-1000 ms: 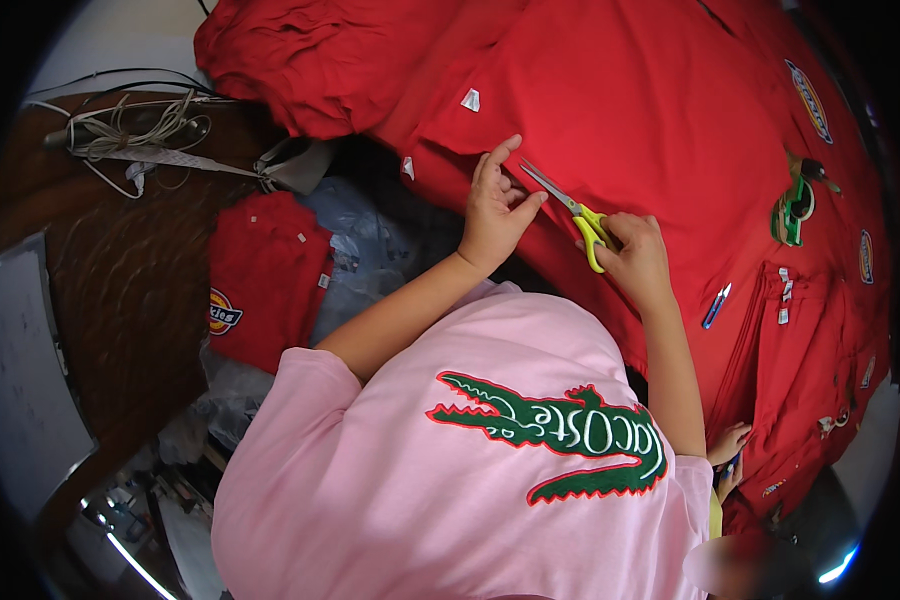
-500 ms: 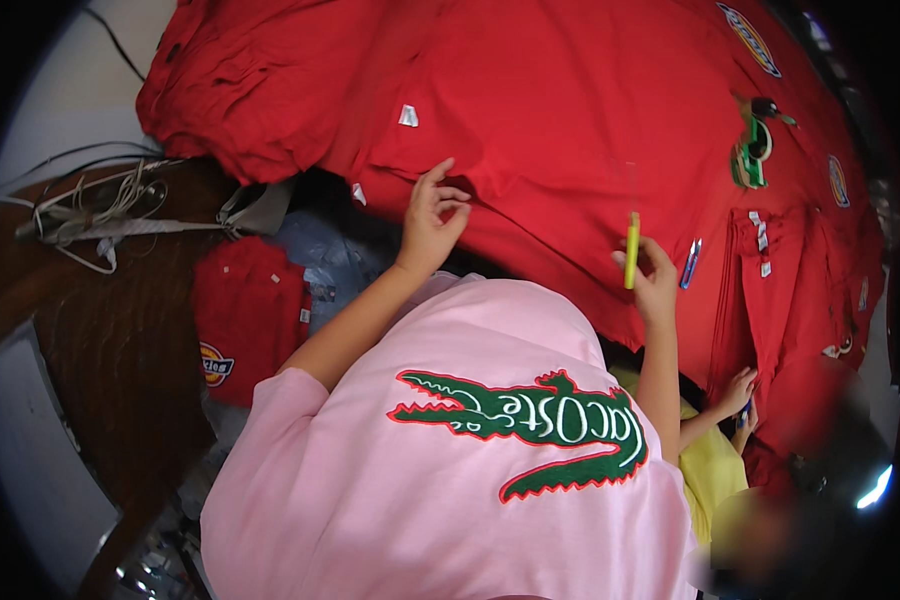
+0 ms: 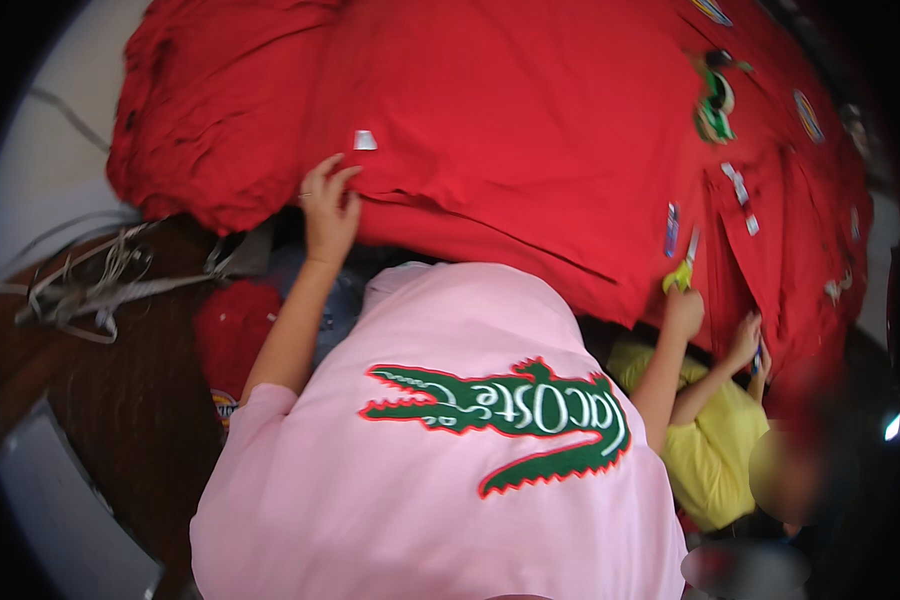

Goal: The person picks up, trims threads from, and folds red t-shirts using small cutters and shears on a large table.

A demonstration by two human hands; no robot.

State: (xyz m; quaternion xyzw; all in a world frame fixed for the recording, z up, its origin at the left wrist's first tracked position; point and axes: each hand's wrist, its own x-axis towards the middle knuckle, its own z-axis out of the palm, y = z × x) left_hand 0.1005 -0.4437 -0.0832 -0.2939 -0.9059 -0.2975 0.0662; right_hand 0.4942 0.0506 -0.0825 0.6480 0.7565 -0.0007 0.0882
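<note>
My left hand (image 3: pixel 330 215) is by the near edge of a red garment (image 3: pixel 490 130), fingers apart with nothing in them. Just above its fingertips, a small white label (image 3: pixel 365 140) shows on the red cloth. At the front right, my right hand (image 3: pixel 683 308) is closed around a pair of yellow-handled snips (image 3: pixel 679 276). Their pale blades point up and away, over the red cloth. Beside the blades lies a slim blue tool (image 3: pixel 671 228), blurred.
A green tape dispenser (image 3: pixel 715 108) rests farther back on the cloth. Folded red pieces with white labels (image 3: pixel 740 200) lie at the right. A co-worker in a yellow shirt (image 3: pixel 705 460) works close on my right. Tangled cables (image 3: pixel 105 270) and a red folded garment (image 3: pixel 235 330) are at the left.
My left hand has moved left along the garment's edge. The right hand has shifted right and nearer, with the snips now tilted and their blades showing. The whole view has shifted slightly.
</note>
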